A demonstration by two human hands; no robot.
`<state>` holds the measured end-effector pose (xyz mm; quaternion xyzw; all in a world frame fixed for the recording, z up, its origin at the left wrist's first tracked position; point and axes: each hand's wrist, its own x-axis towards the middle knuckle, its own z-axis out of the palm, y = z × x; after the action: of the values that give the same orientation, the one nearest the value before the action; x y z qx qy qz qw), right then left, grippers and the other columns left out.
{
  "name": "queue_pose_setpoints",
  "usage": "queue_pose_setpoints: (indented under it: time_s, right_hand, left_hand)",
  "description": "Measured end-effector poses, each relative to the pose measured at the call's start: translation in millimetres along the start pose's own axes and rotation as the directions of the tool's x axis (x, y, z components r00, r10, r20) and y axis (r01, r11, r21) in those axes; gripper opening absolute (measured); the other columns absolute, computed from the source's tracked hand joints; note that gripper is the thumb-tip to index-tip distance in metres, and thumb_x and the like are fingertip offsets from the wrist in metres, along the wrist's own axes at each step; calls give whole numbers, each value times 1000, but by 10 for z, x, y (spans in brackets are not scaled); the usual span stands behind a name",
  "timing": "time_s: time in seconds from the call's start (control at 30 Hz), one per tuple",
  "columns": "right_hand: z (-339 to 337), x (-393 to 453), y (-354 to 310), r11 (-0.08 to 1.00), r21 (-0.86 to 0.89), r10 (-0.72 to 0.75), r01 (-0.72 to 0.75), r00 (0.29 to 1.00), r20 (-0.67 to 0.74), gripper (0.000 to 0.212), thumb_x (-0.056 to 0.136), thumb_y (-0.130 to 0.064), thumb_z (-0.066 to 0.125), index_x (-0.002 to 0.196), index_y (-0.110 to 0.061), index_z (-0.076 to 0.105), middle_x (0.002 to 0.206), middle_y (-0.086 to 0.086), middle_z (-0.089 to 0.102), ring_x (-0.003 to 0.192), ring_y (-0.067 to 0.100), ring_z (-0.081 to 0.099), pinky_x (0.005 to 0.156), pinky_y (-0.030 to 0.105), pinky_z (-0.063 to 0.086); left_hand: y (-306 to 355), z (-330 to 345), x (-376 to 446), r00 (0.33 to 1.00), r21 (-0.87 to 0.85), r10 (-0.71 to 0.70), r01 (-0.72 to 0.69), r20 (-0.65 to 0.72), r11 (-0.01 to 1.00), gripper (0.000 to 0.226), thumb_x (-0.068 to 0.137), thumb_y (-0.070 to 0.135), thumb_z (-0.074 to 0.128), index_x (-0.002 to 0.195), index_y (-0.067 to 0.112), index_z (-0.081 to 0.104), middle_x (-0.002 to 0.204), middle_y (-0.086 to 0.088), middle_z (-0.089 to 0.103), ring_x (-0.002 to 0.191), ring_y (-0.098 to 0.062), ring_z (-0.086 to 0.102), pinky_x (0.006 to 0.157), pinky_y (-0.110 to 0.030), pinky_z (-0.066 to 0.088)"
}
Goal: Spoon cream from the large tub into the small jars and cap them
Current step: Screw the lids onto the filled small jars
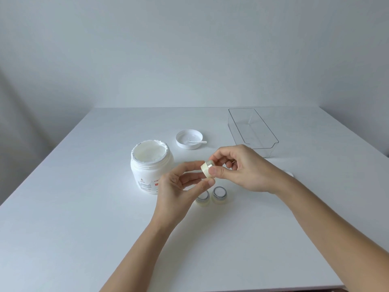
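Observation:
A small cream-coloured jar (207, 169) with a silver band is held in the air, tilted on its side. My left hand (179, 192) pinches its base end and my right hand (242, 167) pinches its silver-banded end. Below them two more small jars stand open on the table, one (203, 199) partly hidden by my left hand and one (219, 193) to its right. The large white tub (150, 163) stands open to the left, full of cream. Its lid (189, 139) lies upside down behind, with a small white spatula (195, 141) resting in it.
A clear plastic tray (252, 131) sits at the back right of the white table (63, 186). A small white object (289, 173) peeks out behind my right wrist. The table's front edge runs along the bottom right.

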<state>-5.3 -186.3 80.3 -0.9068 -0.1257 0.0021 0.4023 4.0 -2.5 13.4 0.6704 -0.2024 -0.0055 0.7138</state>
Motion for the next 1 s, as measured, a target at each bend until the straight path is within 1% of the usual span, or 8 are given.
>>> queue_pose_setpoints:
  time_s: [0.1,0.17,0.23,0.37,0.63,0.77,0.9,1.0]
  right_hand:
    - [-47,71,130,989,-148,7,-18,997,-80,16,85,-30,67,99,-23,66,89,-13,67,80,-11,52,71,5,36]
    - [-60,108,236,957,-282,41,-66,995,-93,21,88,-26,64,108,-20,63,97,-9,65,97,1,51,85,18,38]
    - [-29,130,338,915,-392,83,-96,995,-50,27,91,-22,61,118,-20,58,103,-6,61,108,19,43,87,26,35]
    - [55,165,439,838,-540,89,-83,996,-16,34,93,-20,58,127,-22,53,111,-3,58,109,25,39,92,29,33]
    - [-34,110,470,845,-520,124,-127,991,-41,51,88,-30,65,135,-23,48,121,1,55,118,25,38,102,34,31]
    - [-331,-14,553,826,-498,206,-264,964,-169,51,86,-20,65,134,-18,50,124,7,55,125,27,39,96,32,35]
    - [-299,-87,626,794,-513,342,-327,937,-68,54,88,-25,63,138,-16,45,137,7,49,135,25,34,97,28,33]
    - [-214,-65,651,798,-505,358,-329,933,-42,49,94,-21,55,140,-19,41,133,7,49,132,28,35,98,32,35]
  left_hand:
    - [-15,-64,10,998,305,15,-35,67,952,76,55,49,89,123,31,59,112,15,70,107,-4,65,86,-18,51]
    - [-29,-97,4,988,479,-43,-34,149,877,93,49,60,87,130,35,49,123,19,60,113,3,55,85,-13,44]
    - [-65,-118,-2,977,593,-90,-43,193,804,97,48,62,86,131,34,46,125,20,54,111,8,49,81,-9,38]
    - [-90,-120,25,969,690,-168,-4,183,723,81,53,53,90,122,30,55,105,28,48,98,12,47,71,-2,38]
    - [-119,-158,47,958,679,-214,29,190,734,35,66,27,90,94,21,70,105,10,59,85,5,54,67,-3,39]
    - [-104,-134,46,971,642,-177,32,163,766,30,69,23,88,93,21,70,97,9,62,75,9,54,64,-4,39]
    - [-93,-86,37,982,493,-170,107,84,864,30,72,14,86,95,23,70,95,5,68,69,3,63,60,-10,46]
    - [-78,-76,39,986,394,-164,140,27,908,31,73,10,86,96,23,70,93,4,68,60,-1,61,56,-14,46]
